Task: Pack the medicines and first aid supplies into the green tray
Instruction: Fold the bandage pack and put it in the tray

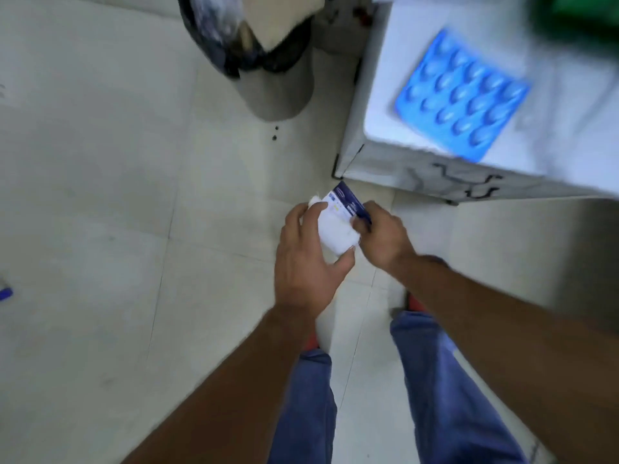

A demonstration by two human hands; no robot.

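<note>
Medicine packet (338, 226), white with a dark blue and pale printed end, sits between both hands over the tiled floor (100, 162), just in front of the table's near corner. The left hand (308, 259) wraps it from the left, fingers curled over the top edge and thumb pressed under the lower edge. The right hand (382, 234) pinches the blue end, fingertips closed on its right side. Blue blister pack (460, 95) lies flat on the white table (418, 38), near the table's front edge (its rows of domed pills are blurred). At the top right corner a green shape (582, 8) shows, too smeared to make out clearly; it may be the green tray. A bin (281, 95) lined with a dark bag stands on the floor left of the table, with a pale piece of card sticking out of it. Below the hands, blue trousers (445, 380) and a bit of red footwear are seen. A small blue thing (6, 293) lies at the left edge of the floor
</note>
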